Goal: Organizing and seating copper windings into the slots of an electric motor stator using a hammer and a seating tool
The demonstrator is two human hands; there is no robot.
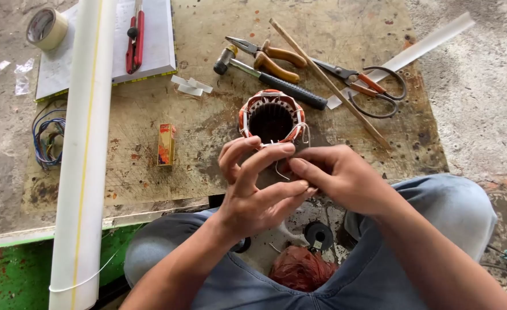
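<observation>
A round motor stator (272, 117) with copper windings and white insulation stands on the worn wooden board (207, 132). My left hand (256, 186) and my right hand (334, 175) meet just in front of it, fingers pinched together on thin white wire leads (281, 170) that run from the stator's near edge. Both hands hover above my lap.
Behind the stator lie a hammer (276, 80), orange-handled pliers (268, 57), scissors (368, 86) and a wooden stick (328, 80). A long white roll (84, 143) crosses the left side. Tape roll (47, 27), red cutter (134, 37), small orange box (166, 143), blue wires (48, 135), copper wire bundle (302, 268).
</observation>
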